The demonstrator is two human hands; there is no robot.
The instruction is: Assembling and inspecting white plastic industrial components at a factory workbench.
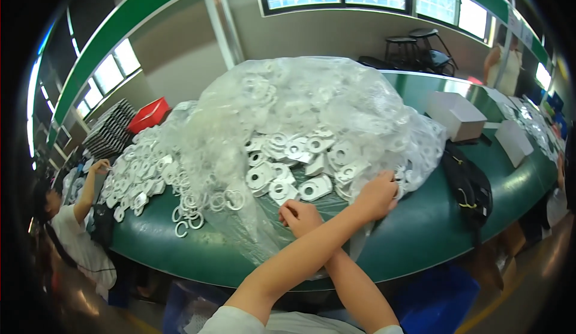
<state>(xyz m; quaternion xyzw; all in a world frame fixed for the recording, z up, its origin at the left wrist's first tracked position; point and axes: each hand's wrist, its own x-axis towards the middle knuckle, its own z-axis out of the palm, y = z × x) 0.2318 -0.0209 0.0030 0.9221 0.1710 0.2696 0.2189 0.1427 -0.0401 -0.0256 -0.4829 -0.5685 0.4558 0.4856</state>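
The left hand (377, 197) is at the right of the white parts (315, 187), fingers bent, any grip hidden from me; the right hand (305, 220), fingers loosely curled, is at their near side; the parts lie within clear plastic (300, 88) on the green table (420, 226).

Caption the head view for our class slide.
Arms crossed, left hand and right hand near white parts and plastic on green table.

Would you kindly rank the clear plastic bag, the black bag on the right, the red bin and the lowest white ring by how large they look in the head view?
1. Clear plastic bag
2. Black bag
3. Red bin
4. Lowest white ring
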